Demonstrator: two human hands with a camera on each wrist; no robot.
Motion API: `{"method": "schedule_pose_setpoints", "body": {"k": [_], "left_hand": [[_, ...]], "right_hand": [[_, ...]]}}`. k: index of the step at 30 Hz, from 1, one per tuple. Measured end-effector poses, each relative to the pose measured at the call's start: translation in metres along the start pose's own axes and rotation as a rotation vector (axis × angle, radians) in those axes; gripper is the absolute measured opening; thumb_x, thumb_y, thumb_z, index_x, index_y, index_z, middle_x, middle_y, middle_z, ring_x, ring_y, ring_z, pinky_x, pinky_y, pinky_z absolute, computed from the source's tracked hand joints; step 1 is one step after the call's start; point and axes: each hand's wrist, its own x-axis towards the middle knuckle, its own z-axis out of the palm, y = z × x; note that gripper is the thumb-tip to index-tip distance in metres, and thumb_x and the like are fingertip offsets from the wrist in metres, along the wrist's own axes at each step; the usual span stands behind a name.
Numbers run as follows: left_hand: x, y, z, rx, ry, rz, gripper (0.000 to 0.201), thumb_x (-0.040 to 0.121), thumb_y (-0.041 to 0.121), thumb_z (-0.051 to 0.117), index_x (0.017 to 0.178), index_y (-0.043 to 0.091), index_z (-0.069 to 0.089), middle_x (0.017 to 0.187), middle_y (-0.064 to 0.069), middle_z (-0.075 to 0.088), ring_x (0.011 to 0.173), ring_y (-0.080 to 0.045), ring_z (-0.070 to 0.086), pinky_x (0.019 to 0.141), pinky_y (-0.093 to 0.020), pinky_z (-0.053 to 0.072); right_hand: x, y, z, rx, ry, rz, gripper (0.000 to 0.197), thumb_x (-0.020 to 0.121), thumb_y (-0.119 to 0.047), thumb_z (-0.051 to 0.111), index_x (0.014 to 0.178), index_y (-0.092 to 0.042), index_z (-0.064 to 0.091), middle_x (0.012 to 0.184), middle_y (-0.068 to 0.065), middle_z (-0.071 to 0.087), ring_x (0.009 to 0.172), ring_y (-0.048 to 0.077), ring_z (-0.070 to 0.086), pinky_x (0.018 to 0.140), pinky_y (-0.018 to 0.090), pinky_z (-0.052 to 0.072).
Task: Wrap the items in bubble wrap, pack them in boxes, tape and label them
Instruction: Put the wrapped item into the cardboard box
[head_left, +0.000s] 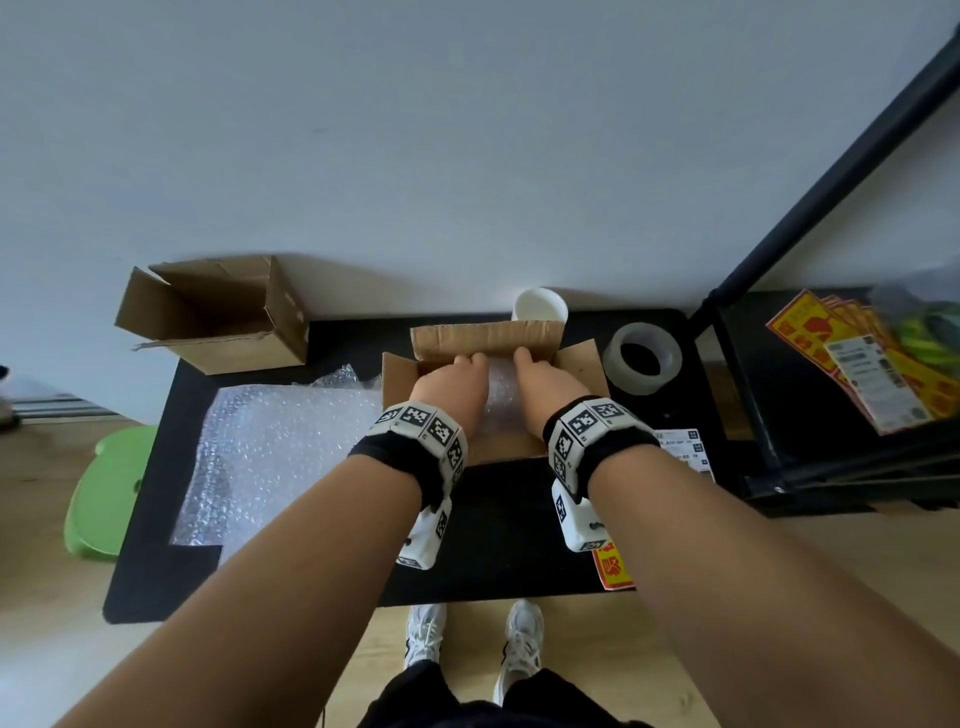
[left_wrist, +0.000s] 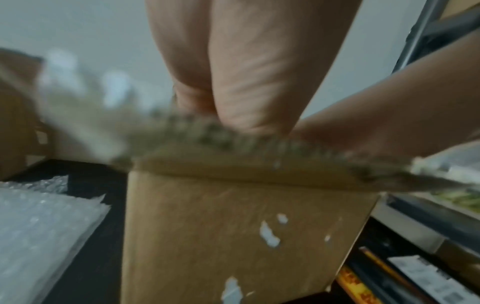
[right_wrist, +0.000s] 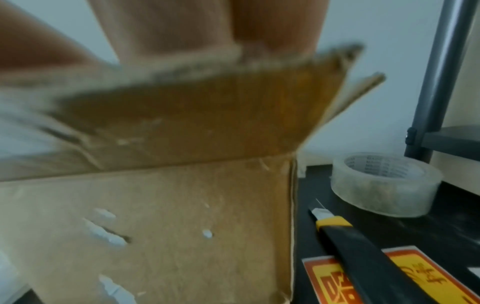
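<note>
An open brown cardboard box (head_left: 488, 338) stands at the back middle of the black table (head_left: 498, 551). Both hands reach down into it. My left hand (head_left: 452, 382) and right hand (head_left: 545, 384) flank a bubble-wrapped item (head_left: 498, 405) and hold it between them inside the box. Their fingers are hidden below the box rim; only the thumbs and the backs of the hands show. The left wrist view is blurred: the left hand (left_wrist: 246, 72) sits above the near flap and the box front (left_wrist: 233, 236). In the right wrist view the right hand (right_wrist: 207, 26) is behind the raised flap (right_wrist: 194, 115).
A second open box (head_left: 218, 317) sits at the back left, with a bubble wrap sheet (head_left: 280, 457) in front of it. A white cup (head_left: 540, 306), a clear tape roll (head_left: 642, 358), a utility knife (right_wrist: 363, 257), labels (head_left: 685, 449) and a red-yellow sticker (head_left: 613, 566) lie nearby. A black shelf (head_left: 831, 389) stands at right.
</note>
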Motion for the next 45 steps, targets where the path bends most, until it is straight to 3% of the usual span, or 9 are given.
{"method": "schedule_pose_setpoints", "body": {"k": [4, 12, 16, 22, 25, 30, 36, 41, 45], "left_hand": [[0.006, -0.006, 0.008, -0.01, -0.049, -0.011, 0.054, 0.091, 0.007, 0.057, 0.139, 0.004, 0.031, 0.131, -0.016, 0.052, 0.112, -0.031, 0.06, 0.083, -0.041, 0.051], [0.006, -0.01, 0.015, -0.167, -0.089, -0.095, 0.05, 0.092, 0.005, 0.051, 0.137, 0.006, 0.032, 0.13, -0.019, 0.049, 0.116, -0.037, 0.055, 0.091, -0.046, 0.048], [-0.004, -0.012, 0.02, -0.264, 0.01, -0.118, 0.044, 0.091, 0.009, 0.051, 0.135, 0.008, 0.041, 0.131, -0.016, 0.049, 0.121, -0.034, 0.05, 0.098, -0.043, 0.044], [-0.038, -0.04, 0.006, -0.274, 0.407, -0.197, 0.032, 0.087, 0.009, 0.048, 0.116, 0.012, 0.061, 0.113, -0.009, 0.057, 0.107, -0.031, 0.053, 0.085, -0.039, 0.043], [-0.064, -0.067, 0.004, -0.3, 0.474, -0.311, 0.036, 0.092, 0.011, 0.048, 0.126, 0.01, 0.056, 0.126, -0.011, 0.054, 0.117, -0.031, 0.049, 0.096, -0.041, 0.04], [-0.102, -0.113, 0.021, -0.301, 0.426, -0.502, 0.044, 0.094, 0.009, 0.045, 0.138, 0.011, 0.046, 0.14, -0.011, 0.047, 0.128, -0.03, 0.041, 0.106, -0.041, 0.037], [-0.134, -0.163, 0.066, -0.235, 0.208, -0.589, 0.052, 0.094, 0.009, 0.041, 0.146, 0.016, 0.038, 0.151, -0.005, 0.038, 0.137, -0.027, 0.036, 0.113, -0.04, 0.03], [-0.145, -0.186, 0.09, -0.237, 0.108, -0.479, 0.055, 0.096, 0.009, 0.039, 0.15, 0.019, 0.031, 0.158, -0.002, 0.026, 0.145, -0.024, 0.024, 0.119, -0.04, 0.022], [-0.139, -0.2, 0.098, -0.253, 0.01, -0.359, 0.059, 0.097, 0.007, 0.04, 0.152, 0.022, 0.026, 0.162, 0.001, 0.017, 0.147, -0.021, 0.018, 0.12, -0.04, 0.02]], "right_hand": [[0.008, 0.0, 0.002, -0.002, -0.018, -0.006, 0.039, 0.097, -0.004, 0.046, 0.134, -0.004, 0.035, 0.125, 0.022, 0.057, 0.112, 0.036, 0.06, 0.088, 0.042, 0.048], [0.007, 0.0, 0.0, -0.064, -0.03, -0.009, 0.036, 0.099, -0.003, 0.041, 0.135, 0.001, 0.044, 0.136, 0.023, 0.05, 0.122, 0.036, 0.054, 0.1, 0.04, 0.043], [-0.003, -0.004, -0.006, -0.086, -0.03, 0.004, 0.037, 0.097, -0.002, 0.043, 0.133, -0.001, 0.049, 0.141, 0.018, 0.034, 0.116, 0.035, 0.054, 0.1, 0.039, 0.046], [-0.023, -0.013, -0.019, -0.032, 0.202, -0.03, 0.034, 0.094, -0.006, 0.046, 0.126, -0.011, 0.056, 0.128, 0.01, 0.047, 0.112, 0.033, 0.056, 0.084, 0.041, 0.048], [-0.028, -0.027, -0.025, 0.045, 0.286, -0.097, 0.033, 0.096, -0.013, 0.048, 0.127, -0.015, 0.057, 0.129, 0.006, 0.052, 0.113, 0.03, 0.057, 0.086, 0.04, 0.05], [-0.036, -0.073, -0.026, 0.173, 0.397, -0.253, 0.029, 0.096, -0.014, 0.046, 0.12, -0.017, 0.063, 0.125, 0.006, 0.058, 0.106, 0.026, 0.061, 0.087, 0.038, 0.051], [-0.039, -0.142, -0.006, 0.235, 0.377, -0.381, 0.025, 0.096, -0.015, 0.05, 0.117, -0.018, 0.064, 0.114, 0.004, 0.065, 0.103, 0.025, 0.06, 0.088, 0.037, 0.05], [-0.029, -0.184, 0.026, 0.183, 0.259, -0.346, 0.025, 0.098, -0.013, 0.048, 0.117, -0.013, 0.062, 0.114, 0.008, 0.065, 0.106, 0.027, 0.06, 0.09, 0.034, 0.045], [-0.013, -0.195, 0.067, 0.1, 0.079, -0.162, 0.031, 0.098, -0.017, 0.049, 0.128, -0.008, 0.052, 0.128, 0.015, 0.055, 0.115, 0.032, 0.056, 0.092, 0.037, 0.045]]}}
